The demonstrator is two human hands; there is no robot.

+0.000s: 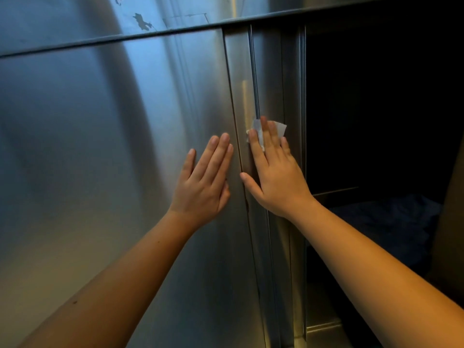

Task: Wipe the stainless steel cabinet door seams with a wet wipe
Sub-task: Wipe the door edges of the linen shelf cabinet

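Note:
A brushed stainless steel cabinet door (113,151) fills the left and middle of the view. Its vertical seam (254,79) runs down beside the door's right edge strip. My right hand (275,172) lies flat with straight fingers and presses a small white wet wipe (281,128) against the seam; most of the wipe is hidden under the fingers. My left hand (204,182) rests flat on the door panel just left of the seam, fingers straight and together.
A horizontal seam (110,38) crosses the top of the door under an upper steel panel with scuffed patches (141,21). To the right is a dark open cabinet compartment (381,109) with a dim shelf and dark cloth (391,217) inside.

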